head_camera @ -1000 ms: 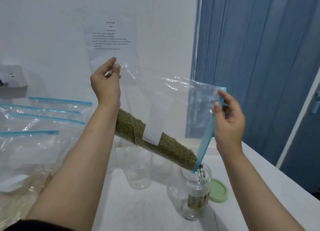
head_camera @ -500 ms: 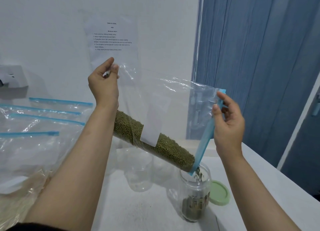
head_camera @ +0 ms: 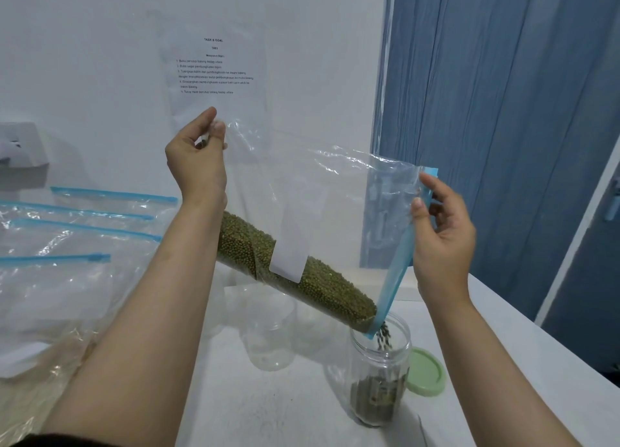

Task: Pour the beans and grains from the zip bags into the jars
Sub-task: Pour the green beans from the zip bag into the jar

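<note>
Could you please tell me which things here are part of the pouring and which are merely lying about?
In use:
- zip bag of green beans
- left hand, right hand
- open jar
- green lid

Lying about:
- other zip bags
- empty jar
- instruction sheet

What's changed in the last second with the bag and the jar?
Green beans have kept streaming from the clear blue-zip bag into the clear plastic jar, whose bottom layer has risen. Unchanged: left hand pinches the bag's raised corner, right hand holds the zip edge; green lid beside the jar.
</note>
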`<state>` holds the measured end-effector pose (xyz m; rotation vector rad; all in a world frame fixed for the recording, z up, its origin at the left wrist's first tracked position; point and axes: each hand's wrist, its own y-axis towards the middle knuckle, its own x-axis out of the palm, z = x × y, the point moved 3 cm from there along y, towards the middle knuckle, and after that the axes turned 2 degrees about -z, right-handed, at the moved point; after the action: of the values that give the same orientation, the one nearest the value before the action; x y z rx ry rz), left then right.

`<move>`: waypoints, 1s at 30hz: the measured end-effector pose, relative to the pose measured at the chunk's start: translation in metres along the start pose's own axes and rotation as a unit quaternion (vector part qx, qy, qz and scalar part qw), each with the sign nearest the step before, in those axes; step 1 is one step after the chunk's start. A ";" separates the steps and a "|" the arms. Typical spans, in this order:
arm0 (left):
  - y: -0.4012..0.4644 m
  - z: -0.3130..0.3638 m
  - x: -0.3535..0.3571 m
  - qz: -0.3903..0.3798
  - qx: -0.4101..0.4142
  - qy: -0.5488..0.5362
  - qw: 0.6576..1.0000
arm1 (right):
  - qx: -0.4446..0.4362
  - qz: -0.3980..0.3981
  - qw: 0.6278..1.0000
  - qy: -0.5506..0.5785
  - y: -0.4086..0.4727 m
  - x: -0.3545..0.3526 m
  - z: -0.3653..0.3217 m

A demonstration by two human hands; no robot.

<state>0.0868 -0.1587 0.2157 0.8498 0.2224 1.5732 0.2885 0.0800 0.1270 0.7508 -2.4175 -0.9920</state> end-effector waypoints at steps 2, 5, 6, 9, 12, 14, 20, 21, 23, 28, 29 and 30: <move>0.000 0.001 0.001 -0.002 0.001 0.001 1.000 | 0.001 0.000 1.000 0.001 -0.001 -0.001 0.000; 0.000 0.001 0.003 -0.004 -0.001 -0.001 1.000 | -0.001 0.004 1.000 -0.001 -0.001 -0.002 -0.001; -0.001 0.001 0.004 -0.005 -0.001 -0.002 1.000 | -0.002 0.006 1.000 -0.001 -0.001 -0.003 -0.001; -0.002 0.002 0.005 -0.005 -0.001 -0.002 1.000 | -0.005 0.004 1.000 0.000 -0.002 -0.004 -0.002; -0.002 0.002 0.006 -0.007 -0.003 -0.004 1.000 | -0.011 0.003 1.000 -0.009 -0.003 -0.004 -0.003; -0.004 0.004 0.007 -0.009 -0.001 -0.004 1.000 | -0.014 0.007 1.000 -0.013 -0.004 -0.005 -0.003; -0.006 0.008 0.010 -0.014 0.000 -0.002 1.000 | -0.019 0.004 0.999 -0.030 -0.006 -0.007 -0.005; -0.006 0.008 0.010 -0.015 0.000 -0.002 1.000 | -0.020 0.005 0.999 -0.032 -0.007 -0.007 -0.006; -0.006 0.008 0.011 -0.014 0.001 -0.003 1.000 | -0.022 0.007 0.999 -0.033 -0.007 -0.008 -0.007; -0.006 0.008 0.009 -0.011 -0.001 -0.001 1.000 | -0.029 0.004 0.999 -0.041 -0.007 -0.008 -0.009; -0.006 0.008 0.010 -0.011 -0.001 0.000 1.000 | -0.030 0.003 0.999 -0.043 -0.007 -0.009 -0.009; -0.006 0.008 0.010 -0.012 0.000 0.001 1.000 | -0.029 0.002 0.999 -0.046 -0.007 -0.009 -0.010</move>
<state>0.0969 -0.1513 0.2219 0.8418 0.2337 1.5514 0.3028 0.0767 0.1268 0.6951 -2.4540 -1.1135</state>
